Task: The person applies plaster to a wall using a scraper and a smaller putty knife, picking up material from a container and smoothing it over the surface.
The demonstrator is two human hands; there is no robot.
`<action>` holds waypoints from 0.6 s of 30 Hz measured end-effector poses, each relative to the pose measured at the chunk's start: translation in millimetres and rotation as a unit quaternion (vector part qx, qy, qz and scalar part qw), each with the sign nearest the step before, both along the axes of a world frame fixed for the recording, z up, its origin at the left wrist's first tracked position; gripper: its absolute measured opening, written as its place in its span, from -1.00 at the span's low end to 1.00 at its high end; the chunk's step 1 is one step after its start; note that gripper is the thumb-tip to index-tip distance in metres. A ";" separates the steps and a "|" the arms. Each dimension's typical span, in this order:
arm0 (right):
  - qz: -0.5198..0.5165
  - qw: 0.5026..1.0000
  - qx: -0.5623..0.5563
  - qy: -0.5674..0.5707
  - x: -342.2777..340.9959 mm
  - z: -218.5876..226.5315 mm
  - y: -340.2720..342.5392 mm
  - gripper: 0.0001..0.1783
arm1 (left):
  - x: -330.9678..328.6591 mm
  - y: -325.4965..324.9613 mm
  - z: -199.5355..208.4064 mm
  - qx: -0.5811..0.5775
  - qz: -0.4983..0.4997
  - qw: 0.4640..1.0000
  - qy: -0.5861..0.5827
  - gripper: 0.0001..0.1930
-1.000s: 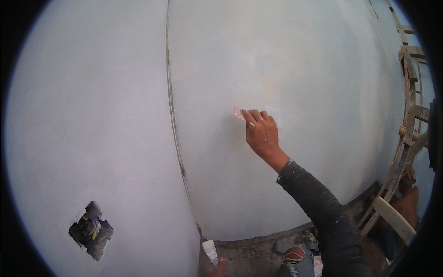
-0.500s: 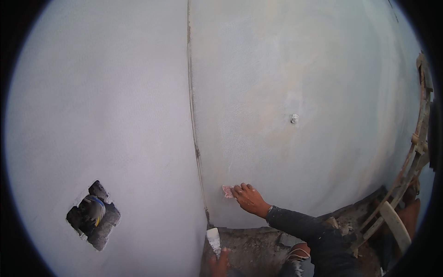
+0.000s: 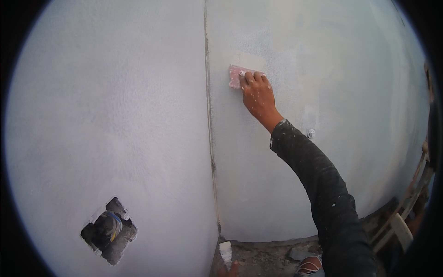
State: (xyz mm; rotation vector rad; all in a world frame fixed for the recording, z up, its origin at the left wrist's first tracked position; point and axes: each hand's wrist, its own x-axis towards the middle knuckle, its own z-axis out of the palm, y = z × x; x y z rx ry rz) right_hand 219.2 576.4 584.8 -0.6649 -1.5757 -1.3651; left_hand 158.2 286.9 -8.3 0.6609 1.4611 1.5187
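Observation:
My right hand (image 3: 260, 94), flecked with white, is closed on a flat pinkish putty spreader (image 3: 235, 77) smeared with white. The spreader lies against the pale plastered wall (image 3: 277, 184), just right of the corner joint, and a damp-looking patch shows around it. Down at the lower edge my left hand (image 3: 229, 269) shows only in part, with its fingers round the lower end of a putty knife (image 3: 225, 251). That knife points upward, its blade coated in white, close to the foot of the corner. Its handle is mostly hidden.
A rough square hole with coiled wires (image 3: 110, 231) opens in the left wall. A small metal pipe fitting (image 3: 311, 134) sticks out beside my right forearm. At the right stands a wooden ladder-like frame (image 3: 415, 184). Rubble lies on the floor (image 3: 272, 251) below.
My right hand has moved up the wall with the spreader, from near the floor to well above the pipe fitting. The view has shifted, and my left hand sits lower in it.

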 end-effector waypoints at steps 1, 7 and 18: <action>0.006 0.999 -0.010 -0.035 4.1 -45.8 7.9 -0.65 | -1.9 -2.6 24.2 -0.045 -0.016 0.999 0.005 -0.27; 0.051 0.923 -0.294 -0.243 33.5 -204.0 -30.5 -0.62 | 7.4 -20.1 82.2 0.038 0.006 0.999 -0.017 -0.29; -0.001 0.920 -0.126 0.370 151.8 203.2 20.4 -0.58 | 18.6 -4.9 57.2 -0.029 -0.060 0.998 0.010 -0.30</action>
